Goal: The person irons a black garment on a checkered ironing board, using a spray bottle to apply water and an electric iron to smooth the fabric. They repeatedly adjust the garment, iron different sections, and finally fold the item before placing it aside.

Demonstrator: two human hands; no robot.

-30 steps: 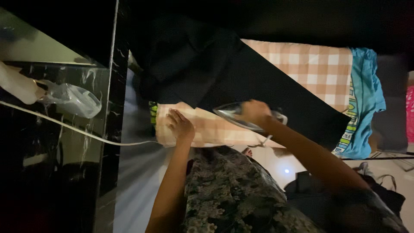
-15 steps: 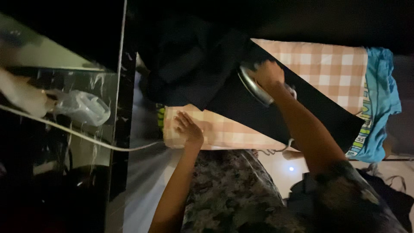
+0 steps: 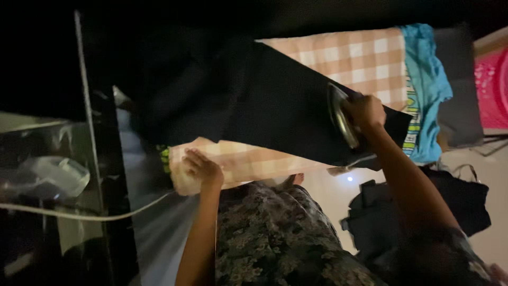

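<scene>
The iron sits on the dark garment near its right-hand end, its soleplate tilted toward the camera, with the right hand in a closed grip around its handle. That garment lies spread across a checked orange-and-white cloth covering the bench, with a blue cloth at the far right edge. The left hand rests flat, fingers spread, on the checked cloth's near-left corner, and a white cord trails off left.

Left hand resting flat, fingers spread, arm straight; right hand clenched, forearm stretched far forward.
</scene>
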